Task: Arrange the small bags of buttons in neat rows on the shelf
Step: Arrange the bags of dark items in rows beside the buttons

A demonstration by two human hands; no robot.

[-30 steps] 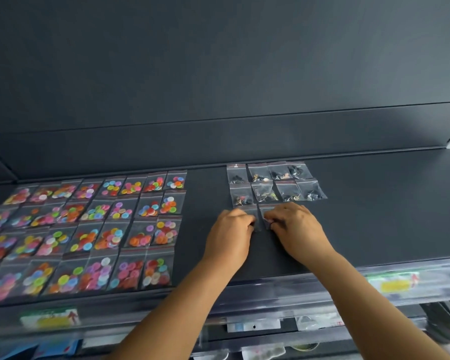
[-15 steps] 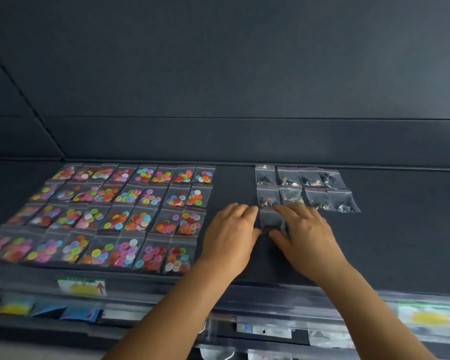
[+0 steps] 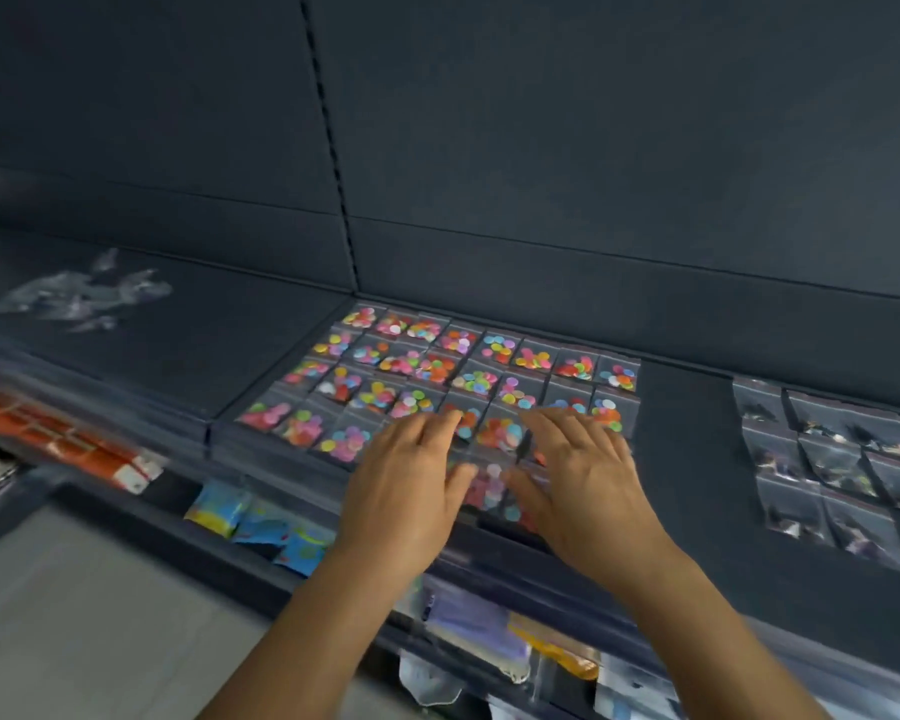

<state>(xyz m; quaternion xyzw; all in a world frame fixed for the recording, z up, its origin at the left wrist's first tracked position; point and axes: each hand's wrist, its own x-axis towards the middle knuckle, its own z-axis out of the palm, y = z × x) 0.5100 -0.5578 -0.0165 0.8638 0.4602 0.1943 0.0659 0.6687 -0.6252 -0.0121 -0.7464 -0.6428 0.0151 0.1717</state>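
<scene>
With my left hand (image 3: 406,480) and right hand (image 3: 583,475) flat and holding nothing on the colourful button bags (image 3: 489,387), one careless push could mess up these rows.

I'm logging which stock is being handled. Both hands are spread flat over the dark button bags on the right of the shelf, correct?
Not quite. In the head view the left hand and right hand are spread flat over the colourful button bags; the dark button bags lie untouched to the right.

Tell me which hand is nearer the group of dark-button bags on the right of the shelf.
Right. The right hand lies over the colourful-button bags, on the side toward the dark-button bags; the left hand sits farther away, beyond the right hand.
</scene>
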